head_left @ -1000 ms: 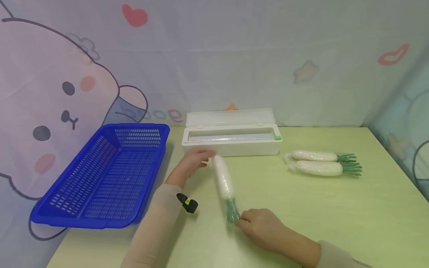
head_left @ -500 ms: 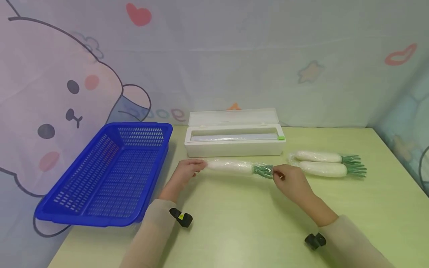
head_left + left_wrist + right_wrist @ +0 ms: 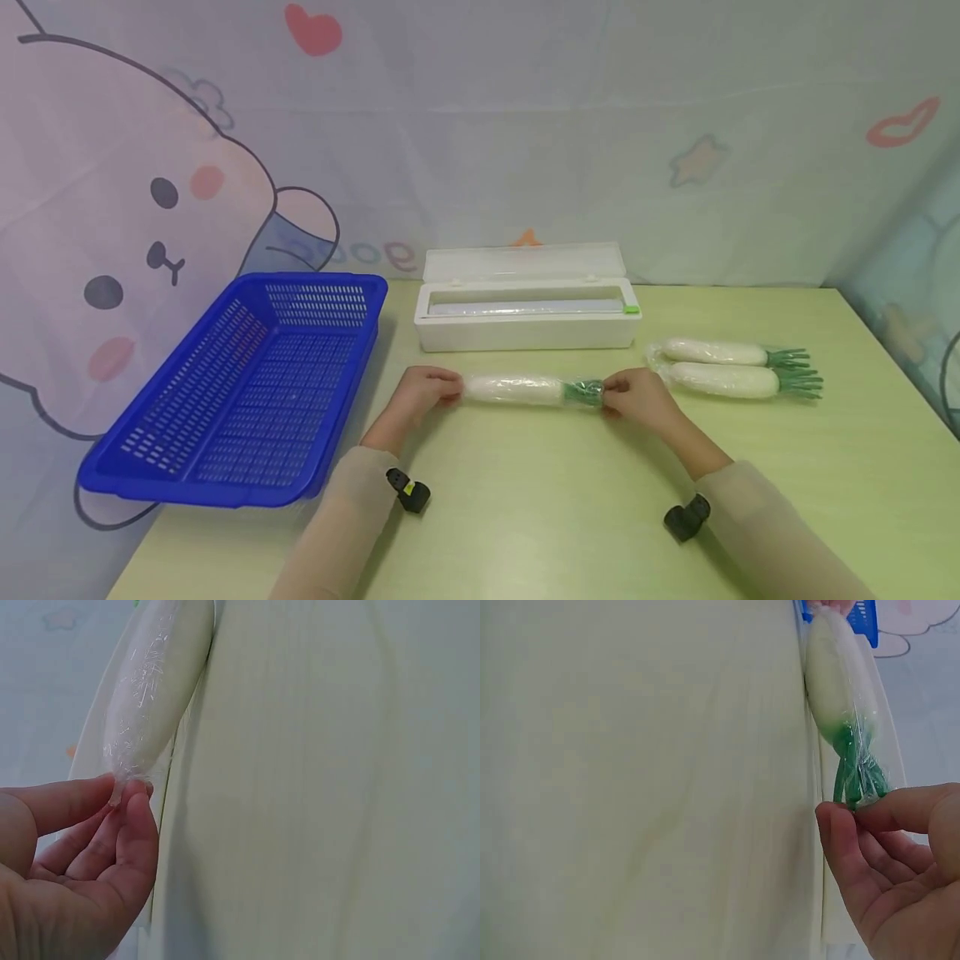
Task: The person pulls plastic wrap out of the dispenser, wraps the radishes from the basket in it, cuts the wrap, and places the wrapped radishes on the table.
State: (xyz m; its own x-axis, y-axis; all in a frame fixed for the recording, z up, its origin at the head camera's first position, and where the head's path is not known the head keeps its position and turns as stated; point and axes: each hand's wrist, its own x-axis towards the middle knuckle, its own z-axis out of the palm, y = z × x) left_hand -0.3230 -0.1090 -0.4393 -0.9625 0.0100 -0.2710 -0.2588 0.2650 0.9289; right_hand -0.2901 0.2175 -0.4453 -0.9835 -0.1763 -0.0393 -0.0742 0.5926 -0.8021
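A white radish point(image 3: 516, 389) with green stalks, wrapped in clear plastic film, lies crosswise between my two hands in the head view. My left hand point(image 3: 422, 397) pinches the twisted film at its white end; the left wrist view shows the film tail point(image 3: 115, 796) between thumb and fingers. At the leafy end, my right hand point(image 3: 639, 395) pinches the film by the green stalks point(image 3: 857, 776) between thumb and forefinger. Behind the radish stands a white cling film box point(image 3: 525, 333) with its lid raised and a roll point(image 3: 525, 307) inside.
Two more film-wrapped radishes point(image 3: 723, 380) lie side by side at the right, close beyond my right hand. A blue plastic basket point(image 3: 330, 450) stands at the left of the pale green table point(image 3: 525, 517). A printed cloth point(image 3: 525, 125) hangs behind.
The radish has turned from pointing toward me to lying crosswise before the box, then come slightly nearer me. My right hand has moved up and away from me with its leafy end.
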